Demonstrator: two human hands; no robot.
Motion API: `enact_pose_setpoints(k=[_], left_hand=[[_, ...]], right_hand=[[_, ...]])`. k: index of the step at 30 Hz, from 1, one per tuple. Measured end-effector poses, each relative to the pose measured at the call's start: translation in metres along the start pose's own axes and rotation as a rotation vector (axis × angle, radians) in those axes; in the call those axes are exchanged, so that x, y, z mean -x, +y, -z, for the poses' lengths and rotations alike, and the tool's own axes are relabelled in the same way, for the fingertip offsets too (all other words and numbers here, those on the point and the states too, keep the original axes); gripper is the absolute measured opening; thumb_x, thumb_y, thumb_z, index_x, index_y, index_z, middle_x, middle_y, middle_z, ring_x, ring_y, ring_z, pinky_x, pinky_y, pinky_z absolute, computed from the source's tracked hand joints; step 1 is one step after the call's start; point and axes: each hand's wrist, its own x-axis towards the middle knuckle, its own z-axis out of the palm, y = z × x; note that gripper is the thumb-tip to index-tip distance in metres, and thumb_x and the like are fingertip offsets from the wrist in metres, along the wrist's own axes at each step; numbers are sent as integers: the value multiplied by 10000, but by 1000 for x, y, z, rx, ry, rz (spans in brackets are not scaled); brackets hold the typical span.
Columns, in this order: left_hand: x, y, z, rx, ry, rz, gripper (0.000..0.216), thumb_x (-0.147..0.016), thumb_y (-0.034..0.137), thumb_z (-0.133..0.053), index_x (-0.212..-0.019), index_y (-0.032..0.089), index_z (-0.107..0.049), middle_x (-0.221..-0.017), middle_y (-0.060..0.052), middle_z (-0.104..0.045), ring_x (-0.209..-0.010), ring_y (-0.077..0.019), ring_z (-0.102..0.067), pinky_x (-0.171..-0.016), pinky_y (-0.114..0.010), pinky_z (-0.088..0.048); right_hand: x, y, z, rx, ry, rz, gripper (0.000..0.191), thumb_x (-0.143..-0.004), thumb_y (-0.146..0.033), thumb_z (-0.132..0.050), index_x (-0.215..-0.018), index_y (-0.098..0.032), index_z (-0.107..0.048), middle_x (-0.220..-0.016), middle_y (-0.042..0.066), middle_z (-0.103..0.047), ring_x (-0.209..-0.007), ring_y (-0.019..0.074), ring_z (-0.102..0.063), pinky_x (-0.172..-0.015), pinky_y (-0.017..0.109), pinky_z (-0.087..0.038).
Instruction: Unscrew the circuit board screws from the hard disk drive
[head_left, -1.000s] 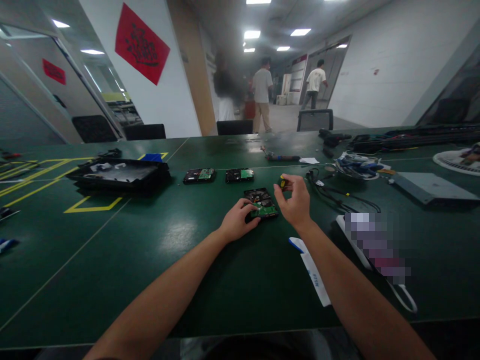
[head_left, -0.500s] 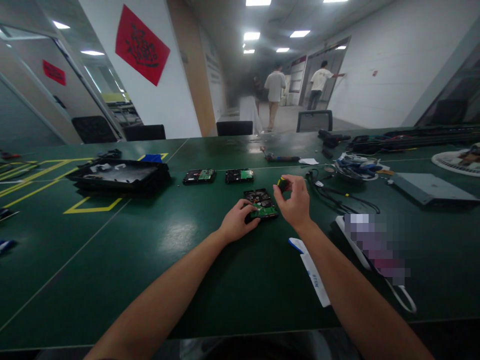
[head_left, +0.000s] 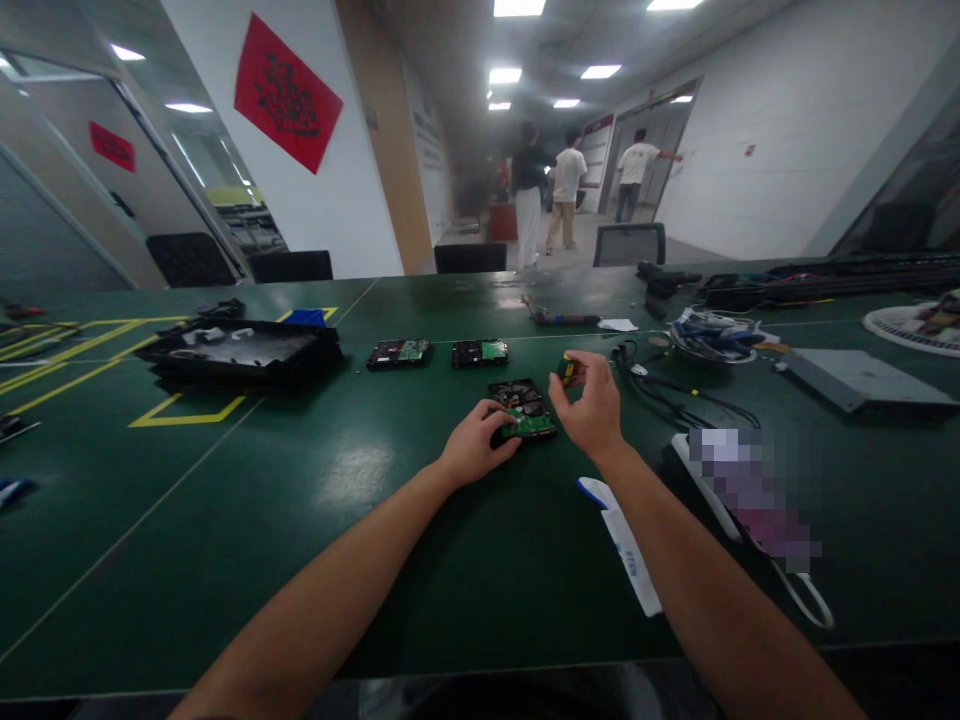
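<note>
"Where's the hard drive point(head_left: 517, 390) sitting?"

"Middle of the frame, on the desk point(head_left: 225, 540), with its green circuit board point(head_left: 532, 427) along the near side."

"And the hands?"

"The left hand point(head_left: 478, 442) grips the drive's near-left corner, fingers over the top and thumb at the near edge. The right hand point(head_left: 591, 402) pinches a small yellow-and-black tool point(head_left: 567, 371) just right of the drive. I can't make out its tip."

"What worries you?"

"A slip, mostly. The left hand covers only one corner, so a sideways push on the far end could swivel the drive on that smooth-looking desk. If the tool skidded, it might scratch the board or jab the left hand."

"Anything around them?"

"Black cables point(head_left: 666, 392) lie right of centre, near the right hand; swinging wide could snag them. The white-and-blue strip point(head_left: 630, 555), lower right, lies close beside the right forearm point(head_left: 690, 530), so a dropped elbow might drag it."
</note>
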Motion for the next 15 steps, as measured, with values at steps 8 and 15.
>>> enact_pose_setpoints(k=[8,15], left_hand=[[-1,2,2,-3,-16,19,356,-884,398,-730,-1205,254,-673,-1299,-94,-552,-1122,-267,-642,-974,-436,-579],[0,2,3,-4,-10,10,360,-884,389,-735,-1212,256,-669,-1306,-97,-549,-1126,-272,-637,-969,-448,-582]], right_hand=[[0,-3,0,-3,-61,-7,428,-936,-266,-612,-1348,-234,-502,-1202,124,-626,-967,256,-661,-818,449,-619],[0,2,3,4,-13,-13,427,-921,-274,-623,-1328,-222,-504,-1198,137,-620,-955,261,-663,-798,457,-624]])
